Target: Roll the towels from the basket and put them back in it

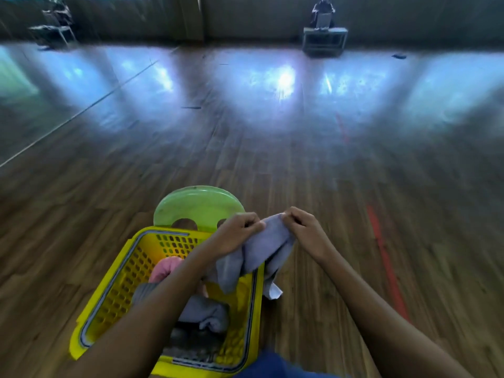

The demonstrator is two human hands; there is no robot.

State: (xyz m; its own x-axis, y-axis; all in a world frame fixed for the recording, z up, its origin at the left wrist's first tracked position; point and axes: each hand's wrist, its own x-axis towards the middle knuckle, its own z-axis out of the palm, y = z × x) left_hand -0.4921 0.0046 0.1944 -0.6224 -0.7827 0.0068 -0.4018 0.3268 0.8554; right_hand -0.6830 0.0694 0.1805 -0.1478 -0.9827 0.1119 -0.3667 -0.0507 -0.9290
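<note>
Head: grey towel [262, 242], tag [274, 292] perhaps unreadable

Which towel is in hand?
The lavender-grey towel, pinched by left hand and right hand; pink towel and grey towel lie in the basket.

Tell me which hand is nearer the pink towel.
Left. The left hand pinches the grey towel above the basket, close to the pink towel; the right hand pinches it farther right, beyond the basket.
</note>
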